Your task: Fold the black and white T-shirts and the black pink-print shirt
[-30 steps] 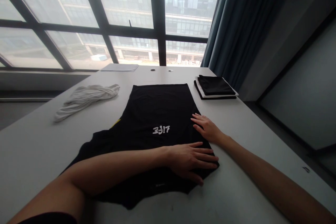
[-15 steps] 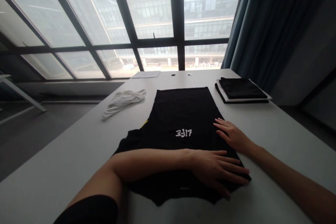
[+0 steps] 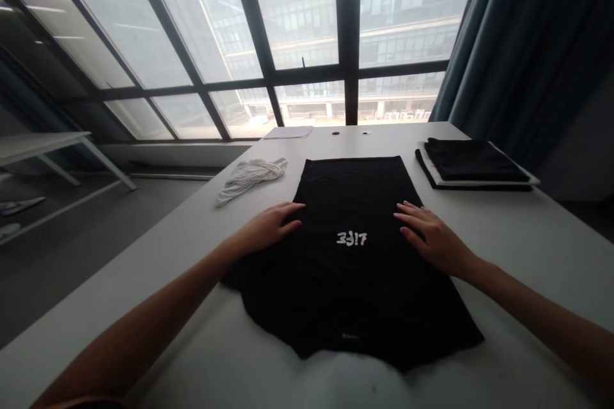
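A black T-shirt with a small white print lies spread flat on the white table in front of me. My left hand rests flat on the shirt's left edge, fingers stretched out and pointing right. My right hand lies flat on the shirt's right side, fingers apart and pointing left toward the print. Neither hand holds anything.
A crumpled white garment lies at the table's left. A stack of folded black and white clothes sits at the back right. A sheet of paper lies near the window. Dark curtains hang at the right. Another table stands far left.
My left arm, which reached across the shirt's near end to its right corner, has pulled back to the left edge. My right hand slid slightly forward. The view turned left.
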{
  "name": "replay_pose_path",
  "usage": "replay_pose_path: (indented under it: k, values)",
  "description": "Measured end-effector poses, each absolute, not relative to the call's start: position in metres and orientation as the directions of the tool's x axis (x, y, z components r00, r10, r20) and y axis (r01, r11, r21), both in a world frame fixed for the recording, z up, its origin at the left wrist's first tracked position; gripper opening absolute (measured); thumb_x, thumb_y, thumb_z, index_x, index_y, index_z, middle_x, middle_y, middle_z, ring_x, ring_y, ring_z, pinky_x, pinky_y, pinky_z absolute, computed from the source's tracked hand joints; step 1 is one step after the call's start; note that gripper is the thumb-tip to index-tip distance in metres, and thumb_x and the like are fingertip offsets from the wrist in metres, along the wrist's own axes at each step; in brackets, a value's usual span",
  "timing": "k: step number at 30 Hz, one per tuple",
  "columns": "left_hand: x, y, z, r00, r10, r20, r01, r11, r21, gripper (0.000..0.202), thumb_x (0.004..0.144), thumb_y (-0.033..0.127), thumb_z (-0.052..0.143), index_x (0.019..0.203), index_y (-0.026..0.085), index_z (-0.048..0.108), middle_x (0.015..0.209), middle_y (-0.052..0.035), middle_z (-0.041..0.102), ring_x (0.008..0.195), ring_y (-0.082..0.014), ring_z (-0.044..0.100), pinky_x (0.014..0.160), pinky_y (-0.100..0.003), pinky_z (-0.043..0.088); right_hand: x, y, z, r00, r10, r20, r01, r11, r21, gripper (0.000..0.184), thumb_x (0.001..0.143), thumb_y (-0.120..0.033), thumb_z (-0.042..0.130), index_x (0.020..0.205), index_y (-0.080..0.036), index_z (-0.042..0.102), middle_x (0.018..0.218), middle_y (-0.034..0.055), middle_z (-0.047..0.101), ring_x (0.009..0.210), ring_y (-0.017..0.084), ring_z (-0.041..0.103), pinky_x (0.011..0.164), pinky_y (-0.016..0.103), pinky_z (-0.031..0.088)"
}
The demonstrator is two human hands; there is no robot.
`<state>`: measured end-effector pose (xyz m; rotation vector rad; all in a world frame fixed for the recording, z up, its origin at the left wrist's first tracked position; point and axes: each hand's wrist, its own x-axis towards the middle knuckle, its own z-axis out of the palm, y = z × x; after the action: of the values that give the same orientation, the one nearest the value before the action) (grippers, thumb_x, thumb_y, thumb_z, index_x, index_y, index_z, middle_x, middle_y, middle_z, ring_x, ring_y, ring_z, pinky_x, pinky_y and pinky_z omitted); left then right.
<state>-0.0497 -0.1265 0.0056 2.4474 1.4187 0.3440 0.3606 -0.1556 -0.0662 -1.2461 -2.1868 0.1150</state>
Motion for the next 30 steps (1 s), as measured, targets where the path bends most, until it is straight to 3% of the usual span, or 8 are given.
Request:
replay_pose_path:
  k: [3,7,10,13,18,22,26,30]
  values:
    - [-0.096,-0.117,-0.015,0.234,0.971,0.041,0.939,-0.237,0.248,0.061,0.094,0.052,0.048,0.142,0.015,0.054,0.142,-0.0138,0.056,0.13,-0.0323,0.051,0.112,-0.039,0.036,0.331,-0.149,-0.057,-0.413,0.786,0.46,0.701,0.597,-0.39,0.039,0.1,-0.036,0.048,0.135,-0.027,0.061,0.148,0.0077,0.052,0.143,0.031,0.04,0.118,0.059,0.031]
    - [-0.124,-0.117,-0.027,0.126,0.99,-0.069,0.974,-0.11,0.197,0.068,0.086,0.059,0.053,0.134,0.01,0.059,0.129,-0.019,0.062,0.121,-0.035,0.056,0.105,-0.04,0.04,0.282,-0.14,-0.046,-0.468,0.749,0.469,0.636,0.654,-0.41,0.037,0.098,-0.032,0.052,0.131,-0.023,0.064,0.147,0.0097,0.053,0.143,0.03,0.04,0.118,0.057,0.03]
    - [-0.134,-0.117,-0.023,0.073,0.985,-0.153,0.961,-0.029,0.275,0.069,0.076,0.066,0.062,0.12,0.012,0.065,0.104,-0.015,0.069,0.1,-0.0325,0.064,0.086,-0.035,0.047,0.246,-0.138,-0.04,-0.513,0.719,0.468,0.583,0.693,-0.425,0.032,0.095,-0.029,0.056,0.125,-0.023,0.068,0.143,0.01,0.057,0.141,0.03,0.043,0.118,0.057,0.031]
    - [-0.14,-0.114,-0.019,0.054,0.965,-0.256,0.925,0.049,0.378,0.061,0.069,0.067,0.068,0.1,0.015,0.066,0.089,-0.0087,0.068,0.083,-0.0269,0.063,0.068,-0.029,0.045,0.216,-0.14,-0.038,-0.575,0.684,0.45,0.538,0.73,-0.422,0.029,0.093,-0.027,0.059,0.119,-0.022,0.071,0.139,0.0107,0.061,0.137,0.03,0.048,0.116,0.053,0.035]
    - [-0.148,-0.11,-0.019,0.189,0.925,-0.331,0.831,0.029,0.556,0.049,0.071,0.063,0.072,0.082,0.017,0.059,0.078,-0.0009,0.06,0.073,-0.018,0.056,0.061,-0.025,0.04,0.178,-0.153,-0.042,-0.699,0.614,0.367,0.463,0.779,-0.423,0.027,0.093,-0.028,0.058,0.114,-0.02,0.073,0.132,0.0118,0.065,0.124,0.029,0.059,0.107,0.046,0.046]
    - [-0.157,-0.112,-0.015,0.204,0.893,-0.402,0.697,0.156,0.7,0.051,0.073,0.062,0.073,0.09,0.018,0.053,0.08,0.002,0.056,0.071,-0.0148,0.057,0.062,-0.025,0.047,0.164,-0.164,-0.049,-0.753,0.569,0.331,0.402,0.796,-0.452,0.025,0.093,-0.027,0.058,0.111,-0.021,0.074,0.128,0.0113,0.067,0.119,0.028,0.061,0.103,0.044,0.049]
    - [-0.162,-0.117,-0.01,0.258,0.793,-0.551,0.595,0.319,0.738,0.064,0.073,0.058,0.078,0.116,0.021,0.049,0.079,0.0026,0.06,0.065,-0.0164,0.065,0.059,-0.027,0.052,0.161,-0.165,-0.054,-0.739,0.587,0.33,0.374,0.766,-0.523,0.023,0.092,-0.024,0.059,0.11,-0.022,0.074,0.124,0.0094,0.068,0.115,0.026,0.062,0.102,0.041,0.05]
    - [-0.159,-0.119,-0.005,0.374,0.761,-0.531,0.572,0.262,0.777,0.088,0.074,0.049,0.081,0.146,0.025,0.037,0.07,0.004,0.061,0.059,-0.0179,0.067,0.055,-0.026,0.053,0.159,-0.165,-0.056,-0.719,0.606,0.34,0.348,0.737,-0.579,0.024,0.092,-0.022,0.058,0.111,-0.023,0.073,0.121,0.0065,0.07,0.114,0.023,0.063,0.102,0.038,0.05]
